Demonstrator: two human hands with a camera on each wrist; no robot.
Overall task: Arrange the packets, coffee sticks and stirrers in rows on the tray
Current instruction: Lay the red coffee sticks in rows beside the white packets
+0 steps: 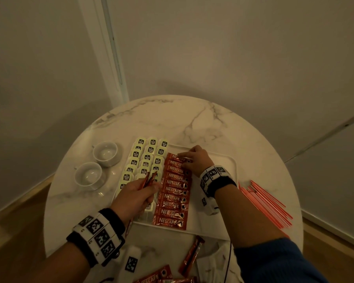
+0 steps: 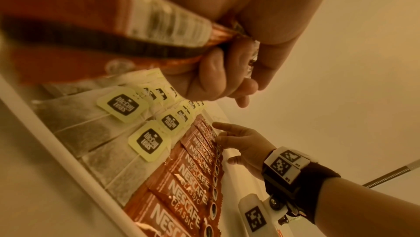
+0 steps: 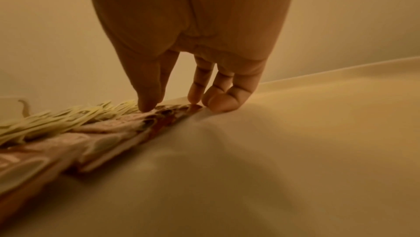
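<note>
A white tray on the round marble table holds rows of tea packets on its left and a column of red coffee sticks down its middle. My right hand rests its fingertips on the far end of the top stick; its fingers are nearly straight. My left hand hovers over the packets and grips a few red coffee sticks, seen close up as held sticks in the left wrist view. Pink stirrers lie on the table right of the tray.
Two white cups on saucers stand left of the tray. Loose coffee sticks lie at the table's near edge, by a white marked block. The tray's right half is bare. A wall rises behind the table.
</note>
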